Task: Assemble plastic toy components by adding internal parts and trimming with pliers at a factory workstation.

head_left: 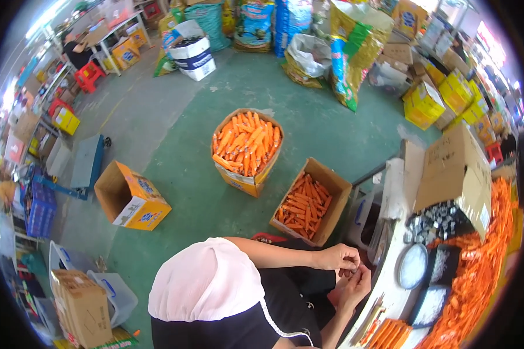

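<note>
Hands (pixel 348 270) around small item (pixel 349 272), chest-high.

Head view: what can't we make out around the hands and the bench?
- Item between the left hand and right hand: too small, covered by fingers.
- Grip of either hand: fingers curled together, unclear.
- Person's lap and lower forearms: hidden behind the pink cap.
- Pile of orange pieces on the bench: smeared by fisheye rim, cut off at right.
- Small dark parts: partly under the cardboard flap.
</note>
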